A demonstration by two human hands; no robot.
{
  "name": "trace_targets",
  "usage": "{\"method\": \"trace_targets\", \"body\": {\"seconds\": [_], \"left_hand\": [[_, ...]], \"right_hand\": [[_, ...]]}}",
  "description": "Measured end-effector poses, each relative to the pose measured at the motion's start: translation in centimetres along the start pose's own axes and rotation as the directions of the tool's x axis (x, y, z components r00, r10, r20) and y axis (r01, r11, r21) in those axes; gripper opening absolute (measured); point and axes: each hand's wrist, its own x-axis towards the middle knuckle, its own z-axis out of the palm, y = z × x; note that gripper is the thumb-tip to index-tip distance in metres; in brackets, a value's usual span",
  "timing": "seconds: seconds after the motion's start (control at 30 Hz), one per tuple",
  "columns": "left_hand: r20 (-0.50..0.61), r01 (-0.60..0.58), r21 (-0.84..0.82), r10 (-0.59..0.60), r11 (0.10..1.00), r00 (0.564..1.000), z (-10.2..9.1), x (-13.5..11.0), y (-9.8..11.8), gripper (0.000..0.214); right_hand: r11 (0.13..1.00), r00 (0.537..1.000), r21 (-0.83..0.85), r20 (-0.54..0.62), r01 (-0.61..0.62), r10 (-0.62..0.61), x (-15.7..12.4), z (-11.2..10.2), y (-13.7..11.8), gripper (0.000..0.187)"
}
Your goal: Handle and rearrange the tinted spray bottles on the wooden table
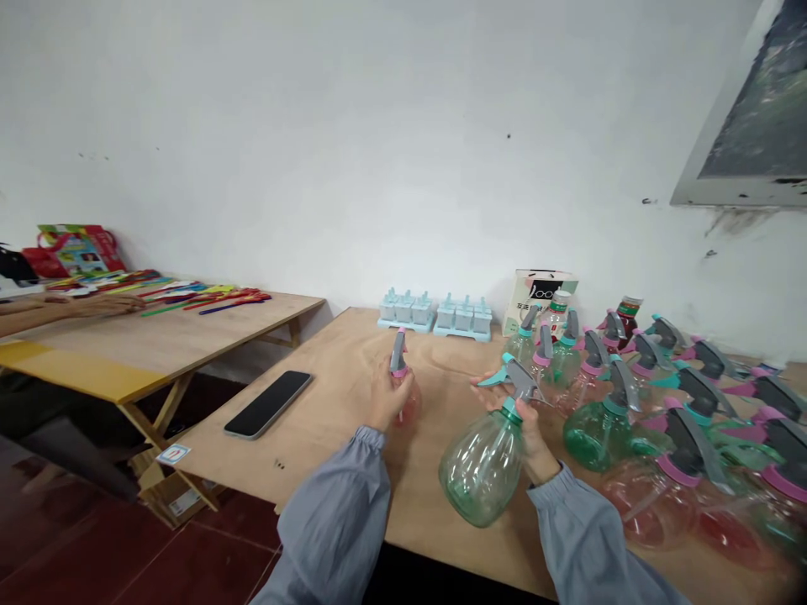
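Note:
My left hand (386,393) is wrapped round a pink spray bottle (413,402) with a grey trigger head, upright over the middle of the wooden table (340,403). In my right hand (533,433) is a clear green spray bottle (482,470) with a grey and turquoise head, gripped at the neck. It tilts, its round base towards me and to the left. Close by on the right stand several more pink and green spray bottles, among them a green bottle (598,433) and a pink bottle (652,500).
A phone (270,405) lies left of my hands. Two pale blue ice-pop moulds (407,313) and a printed box (535,294) stand along the wall. At the left, another person's hand (113,304) rests on a second table (189,336) near colourful strips (208,298).

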Motion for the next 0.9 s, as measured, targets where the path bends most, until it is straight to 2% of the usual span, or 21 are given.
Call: {"method": "trace_targets", "body": {"seconds": [0.1,0.17,0.33,0.43,0.6,0.77,0.83,0.9], "left_hand": [[0.011,0.011,0.007,-0.011,1.0,1.0,0.1,0.0,-0.1,0.018],[0.02,0.021,0.008,-0.021,1.0,1.0,0.1,0.1,-0.1,0.021],[0.005,-0.002,-0.006,0.002,1.0,1.0,0.1,0.1,-0.3,0.017],[0.006,-0.012,-0.027,0.012,1.0,1.0,0.2,0.0,-0.5,0.016],[0.03,0.003,-0.118,0.001,0.993,1.0,0.2,0.2,-0.3,0.02],[0.106,0.008,-0.198,0.013,0.98,0.994,-0.2,0.4,-0.4,0.021],[0.139,0.02,-0.213,0.01,0.977,0.99,-0.3,0.3,-0.7,0.022],[0.17,0.043,-0.224,-0.005,0.974,0.986,-0.4,0.3,-0.9,0.021]], "right_hand": [[1.0,0.998,0.007,-0.06,0.022,-0.021,0.1,-0.1,-0.2,0.051],[0.999,0.996,-0.029,-0.081,0.022,-0.024,0.1,-0.1,-0.3,0.054],[0.997,1.0,-0.078,0.0,0.015,-0.015,0.1,-0.1,-0.8,0.061],[0.996,0.998,-0.071,-0.027,0.061,-0.063,-0.2,-0.4,-1.0,0.055],[0.975,0.998,-0.219,-0.051,0.036,-0.048,-0.4,-2.6,-0.5,0.046],[0.913,0.963,-0.407,-0.26,-0.039,-0.074,-1.0,-6.1,0.2,0.067],[0.896,0.94,-0.441,-0.321,-0.043,-0.113,-1.3,-6.7,0.3,0.07],[0.882,0.932,-0.469,-0.334,-0.038,-0.138,-1.5,-6.8,0.3,0.07]]}}
